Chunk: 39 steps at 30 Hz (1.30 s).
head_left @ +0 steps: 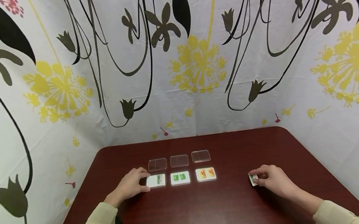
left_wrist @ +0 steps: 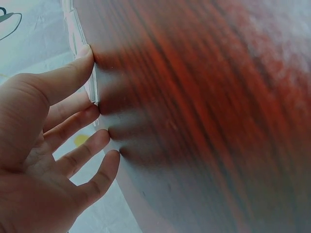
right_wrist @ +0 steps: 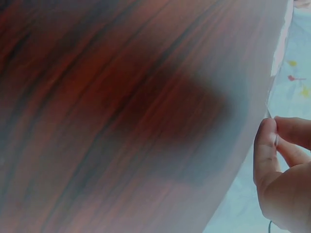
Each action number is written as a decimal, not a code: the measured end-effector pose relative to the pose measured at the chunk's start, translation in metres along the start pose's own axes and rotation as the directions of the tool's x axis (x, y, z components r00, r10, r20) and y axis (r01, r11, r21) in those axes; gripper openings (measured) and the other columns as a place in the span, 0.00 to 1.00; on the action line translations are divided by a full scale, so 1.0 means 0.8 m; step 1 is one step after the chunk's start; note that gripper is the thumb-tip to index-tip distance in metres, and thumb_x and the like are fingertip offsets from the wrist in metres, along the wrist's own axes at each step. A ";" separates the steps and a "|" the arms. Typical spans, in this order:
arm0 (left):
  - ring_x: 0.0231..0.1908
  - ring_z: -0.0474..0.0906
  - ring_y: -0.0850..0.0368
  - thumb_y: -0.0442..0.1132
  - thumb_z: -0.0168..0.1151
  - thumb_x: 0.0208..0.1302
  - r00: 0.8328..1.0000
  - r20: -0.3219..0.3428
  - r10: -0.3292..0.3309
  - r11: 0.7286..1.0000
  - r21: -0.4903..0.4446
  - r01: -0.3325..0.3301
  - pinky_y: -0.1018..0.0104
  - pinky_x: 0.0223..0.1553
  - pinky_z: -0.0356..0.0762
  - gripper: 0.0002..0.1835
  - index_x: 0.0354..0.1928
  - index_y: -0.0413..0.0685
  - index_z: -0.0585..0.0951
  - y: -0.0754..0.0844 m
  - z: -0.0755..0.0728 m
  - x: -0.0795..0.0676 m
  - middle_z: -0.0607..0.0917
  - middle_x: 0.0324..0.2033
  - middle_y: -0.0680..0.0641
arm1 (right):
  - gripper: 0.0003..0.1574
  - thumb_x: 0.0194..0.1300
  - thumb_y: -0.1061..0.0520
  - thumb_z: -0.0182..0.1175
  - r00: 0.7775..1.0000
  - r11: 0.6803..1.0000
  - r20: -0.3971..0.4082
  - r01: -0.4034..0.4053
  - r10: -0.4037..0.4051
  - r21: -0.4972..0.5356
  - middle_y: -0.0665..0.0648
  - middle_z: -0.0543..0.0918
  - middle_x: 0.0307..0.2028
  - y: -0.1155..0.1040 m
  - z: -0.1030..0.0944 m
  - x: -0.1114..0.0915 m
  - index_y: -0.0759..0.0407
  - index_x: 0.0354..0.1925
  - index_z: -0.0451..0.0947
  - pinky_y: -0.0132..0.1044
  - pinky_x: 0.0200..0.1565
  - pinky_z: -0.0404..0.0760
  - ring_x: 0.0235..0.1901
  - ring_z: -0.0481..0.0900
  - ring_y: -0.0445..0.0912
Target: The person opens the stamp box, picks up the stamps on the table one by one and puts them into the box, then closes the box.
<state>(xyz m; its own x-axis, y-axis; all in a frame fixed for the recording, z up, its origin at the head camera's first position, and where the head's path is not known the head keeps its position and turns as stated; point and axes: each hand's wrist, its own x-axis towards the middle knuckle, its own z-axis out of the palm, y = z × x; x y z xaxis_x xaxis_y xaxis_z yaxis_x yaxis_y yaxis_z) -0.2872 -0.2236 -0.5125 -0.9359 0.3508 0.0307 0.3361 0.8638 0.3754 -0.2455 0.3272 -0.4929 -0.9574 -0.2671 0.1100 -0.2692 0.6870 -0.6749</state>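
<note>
At the left of the near row, my left hand (head_left: 131,184) holds a flat clear plastic case (head_left: 156,181) by its left side. Its thumb is at the near corner and a finger at the far corner; the case carries a white card with a small green-grey picture. In the left wrist view the other fingers of the left hand (left_wrist: 58,126) rest on the tabletop. Over at the right, my right hand (head_left: 273,179) pinches a small white card (head_left: 252,179) with a dark green print between thumb and fingers, close above the table. The right wrist view shows only its thin edge.
Beside the held case lie a case with two green pictures (head_left: 180,178) and one with two orange pictures (head_left: 205,174). Behind them are three transparent cases (head_left: 157,164), (head_left: 179,160), (head_left: 201,156). The dark red table (head_left: 190,213) meets a flowered curtain (head_left: 167,124).
</note>
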 end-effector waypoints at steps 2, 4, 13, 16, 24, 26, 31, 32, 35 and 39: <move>0.58 0.72 0.48 0.48 0.78 0.55 1.000 0.002 0.000 1.000 0.001 0.000 0.47 0.54 0.73 0.29 0.59 0.49 0.84 0.000 0.001 0.000 0.78 0.57 0.49 | 0.16 0.62 0.64 0.69 1.000 1.000 -0.006 0.016 -0.017 -0.020 0.52 0.84 0.40 -0.004 0.002 0.000 0.58 0.50 0.87 0.34 0.32 0.81 0.37 0.85 0.42; 0.57 0.72 0.49 0.49 0.78 0.55 1.000 0.001 0.001 1.000 0.004 -0.001 0.47 0.54 0.73 0.29 0.59 0.50 0.84 0.000 0.002 0.001 0.78 0.57 0.50 | 0.16 0.62 0.64 0.70 1.000 1.000 -0.018 0.013 -0.013 -0.026 0.50 0.84 0.39 -0.009 0.005 0.002 0.57 0.49 0.87 0.34 0.32 0.81 0.36 0.84 0.41; 0.57 0.72 0.49 0.49 0.79 0.54 1.000 0.003 -0.002 1.000 0.000 0.002 0.47 0.54 0.73 0.30 0.59 0.49 0.84 0.002 -0.001 0.001 0.79 0.56 0.49 | 0.16 0.58 0.65 0.72 0.997 0.999 -0.057 0.045 -0.045 0.001 0.51 0.86 0.43 -0.035 0.025 0.021 0.52 0.44 0.87 0.33 0.32 0.82 0.34 0.85 0.39; 0.56 0.72 0.49 0.48 0.79 0.54 1.000 0.003 0.001 1.000 -0.003 -0.001 0.47 0.54 0.73 0.30 0.59 0.49 0.84 0.002 -0.003 0.002 0.79 0.57 0.49 | 0.16 0.58 0.65 0.73 0.997 0.998 -0.050 0.062 -0.061 0.016 0.51 0.86 0.43 -0.047 0.032 0.030 0.53 0.45 0.87 0.34 0.32 0.82 0.33 0.85 0.39; 0.57 0.72 0.49 0.48 0.79 0.54 1.000 0.008 -0.002 1.000 -0.001 0.002 0.46 0.54 0.73 0.30 0.60 0.49 0.84 0.003 -0.003 0.003 0.78 0.57 0.49 | 0.17 0.59 0.63 0.73 0.990 0.991 -0.037 0.134 -0.134 -0.008 0.46 0.86 0.40 -0.082 0.055 0.056 0.50 0.46 0.89 0.33 0.32 0.81 0.33 0.83 0.37; 0.57 0.72 0.48 0.48 0.79 0.54 1.000 0.007 -0.001 1.000 -0.007 0.001 0.45 0.54 0.73 0.30 0.60 0.49 0.83 0.003 -0.005 0.002 0.78 0.57 0.49 | 0.17 0.60 0.63 0.72 0.988 0.988 -0.031 0.152 -0.153 -0.015 0.45 0.86 0.40 -0.092 0.060 0.062 0.50 0.47 0.89 0.33 0.33 0.80 0.34 0.82 0.37; 0.57 0.72 0.47 0.48 0.78 0.55 1.000 0.006 0.010 1.000 -0.005 -0.010 0.44 0.54 0.73 0.31 0.60 0.48 0.83 0.001 -0.006 0.002 0.78 0.58 0.48 | 0.17 0.61 0.63 0.71 0.980 0.981 -0.034 0.195 -0.195 0.000 0.44 0.86 0.38 -0.119 0.076 0.082 0.50 0.48 0.89 0.34 0.32 0.79 0.31 0.80 0.37; 0.57 0.72 0.47 0.49 0.78 0.55 1.000 0.010 0.011 1.000 -0.001 -0.011 0.45 0.54 0.73 0.31 0.61 0.48 0.83 0.000 -0.007 0.002 0.78 0.58 0.48 | 0.17 0.61 0.62 0.71 0.979 0.980 -0.034 0.199 -0.199 0.002 0.43 0.85 0.37 -0.123 0.080 0.086 0.49 0.48 0.89 0.34 0.31 0.78 0.29 0.79 0.37; 0.57 0.72 0.46 0.49 0.78 0.55 1.000 0.022 0.018 1.000 0.000 -0.018 0.45 0.53 0.73 0.31 0.61 0.48 0.83 -0.003 -0.006 0.002 0.78 0.58 0.47 | 0.17 0.61 0.62 0.71 0.979 0.979 -0.029 0.203 -0.202 0.022 0.41 0.84 0.34 -0.138 0.092 0.098 0.48 0.48 0.89 0.34 0.29 0.77 0.26 0.77 0.38; 0.58 0.72 0.46 0.50 0.78 0.55 0.999 0.040 0.020 1.000 -0.013 -0.020 0.45 0.54 0.73 0.32 0.62 0.48 0.82 -0.008 -0.006 0.002 0.78 0.58 0.47 | 0.15 0.61 0.60 0.72 0.982 0.980 -0.009 0.190 -0.190 0.065 0.40 0.83 0.31 -0.155 0.110 0.111 0.48 0.47 0.90 0.35 0.29 0.78 0.27 0.78 0.38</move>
<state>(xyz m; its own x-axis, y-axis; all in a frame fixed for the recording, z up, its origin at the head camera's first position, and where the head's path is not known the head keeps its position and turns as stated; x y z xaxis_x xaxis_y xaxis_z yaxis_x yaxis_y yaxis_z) -0.2911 -0.2301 -0.5101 -0.9240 0.3824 0.0012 0.3531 0.8519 0.3867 -0.2880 0.1589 -0.4639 -0.8897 -0.3867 0.2428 -0.4390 0.5780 -0.6879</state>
